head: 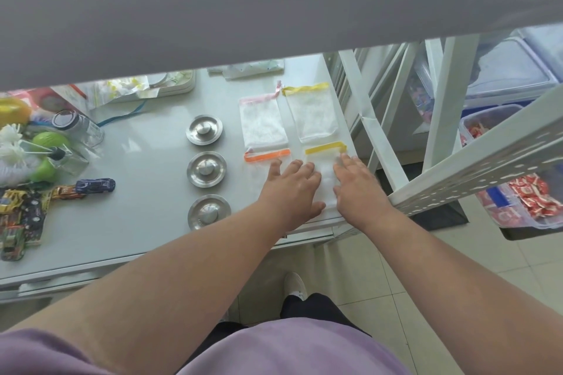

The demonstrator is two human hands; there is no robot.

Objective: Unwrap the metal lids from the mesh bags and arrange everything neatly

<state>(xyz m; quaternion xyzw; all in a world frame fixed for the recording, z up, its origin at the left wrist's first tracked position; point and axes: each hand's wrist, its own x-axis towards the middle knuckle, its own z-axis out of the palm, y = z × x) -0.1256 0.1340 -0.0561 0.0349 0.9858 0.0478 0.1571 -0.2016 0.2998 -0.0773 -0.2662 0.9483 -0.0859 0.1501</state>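
While both forearms reach forward over the near edge of the pale desk (137,231), the left hand (291,192) lies palm down with fingers spread and slightly bent, pressing flat on the white mesh bag with the orange band (267,156), and the right hand (358,189) lies palm down just beside it on the mesh bag with the yellow band (325,149). Neither grip closes on anything: both are wide and flat, fingers pointing away from the body, thumbs turned inward toward each other with a strip of mesh showing between them. Beyond the fingertips lie two more flat bags side by side, one with a pink band (262,125) and one with a yellow top band (312,114). To the left of the bags, three round metal lids (206,169) stand in a straight column, knobs up, apart from one another. Toy cars (94,186) and a glass jar (76,128) sit at the far left of the desk.
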